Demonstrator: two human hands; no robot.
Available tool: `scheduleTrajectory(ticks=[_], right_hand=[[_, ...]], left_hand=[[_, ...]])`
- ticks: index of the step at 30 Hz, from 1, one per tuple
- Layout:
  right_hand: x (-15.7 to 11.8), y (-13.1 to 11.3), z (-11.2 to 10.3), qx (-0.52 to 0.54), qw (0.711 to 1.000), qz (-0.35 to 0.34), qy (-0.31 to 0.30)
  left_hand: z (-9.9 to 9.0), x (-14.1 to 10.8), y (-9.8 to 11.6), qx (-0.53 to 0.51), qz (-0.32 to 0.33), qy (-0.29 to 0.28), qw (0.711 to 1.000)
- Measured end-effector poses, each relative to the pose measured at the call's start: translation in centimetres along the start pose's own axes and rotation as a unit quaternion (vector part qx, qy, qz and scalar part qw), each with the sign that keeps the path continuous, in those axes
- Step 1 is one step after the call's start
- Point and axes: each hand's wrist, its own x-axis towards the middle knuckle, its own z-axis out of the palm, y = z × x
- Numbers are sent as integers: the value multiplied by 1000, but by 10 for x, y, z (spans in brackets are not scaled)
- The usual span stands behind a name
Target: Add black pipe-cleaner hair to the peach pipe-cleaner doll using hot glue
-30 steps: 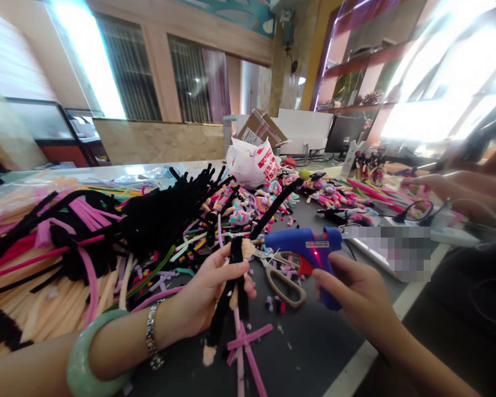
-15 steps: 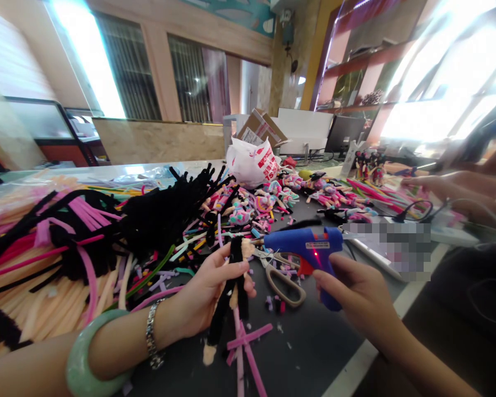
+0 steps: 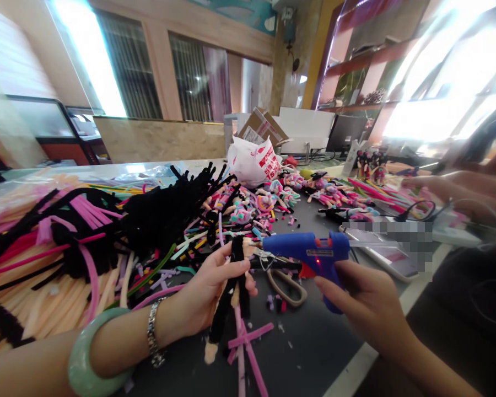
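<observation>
My left hand (image 3: pixel 210 284) pinches a small doll figure (image 3: pixel 235 275) made of black and peach pipe cleaners. The figure hangs upright, one peach-tipped black limb pointing down. My right hand (image 3: pixel 367 298) is wrapped round a blue hot glue gun (image 3: pixel 293 246) with a red light lit on its side. Its nozzle touches or nearly touches the peach part at the figure's top; I cannot tell which. A clear glue stick (image 3: pixel 374 243) sticks out of the gun's back. Scissors (image 3: pixel 291 289) lie under the gun, partly covered. Pink pipe cleaners (image 3: pixel 248 337) lie crossed below the figure.
Bundles of black (image 3: pixel 165 212) and peach pipe cleaners (image 3: pixel 58 309) fill the left. Finished small dolls (image 3: pixel 268 201) and cut scraps lie behind, before a white plastic bag (image 3: pixel 252 160). A phone-like slab (image 3: pixel 386 256) lies right, near another person's hand (image 3: pixel 442 187).
The glue gun has shifted slightly right, more of its glue stick showing. A black fuzzy strip seen above the gun now shows below it, across the scissors. My left hand barely moves.
</observation>
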Motion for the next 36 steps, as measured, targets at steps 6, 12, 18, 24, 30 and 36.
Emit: scheduleTrajectory(ticks=[6, 12, 18, 24, 30, 36], right_hand=[[0, -4, -2, -44, 998, -41, 19], [1, -5, -4, -29, 998, -47, 17], [1, -2, -5, -20, 999, -36, -23], [2, -2, -5, 2, 998, -25, -49], [0, -3, -3, 79, 996, 24, -45], [1, -8, -4, 154, 983, 86, -47]], left_hand=[[1, 0, 0, 4, -1, 3, 1000], [1, 0, 0, 9, -3, 4, 1000], [-1, 2, 0, 5, 3, -3, 1000], [-4, 4, -3, -12, -1, -10, 1000], [-3, 2, -3, -19, 10, -22, 1000], [-4, 2, -3, -1, -3, -24, 1000]])
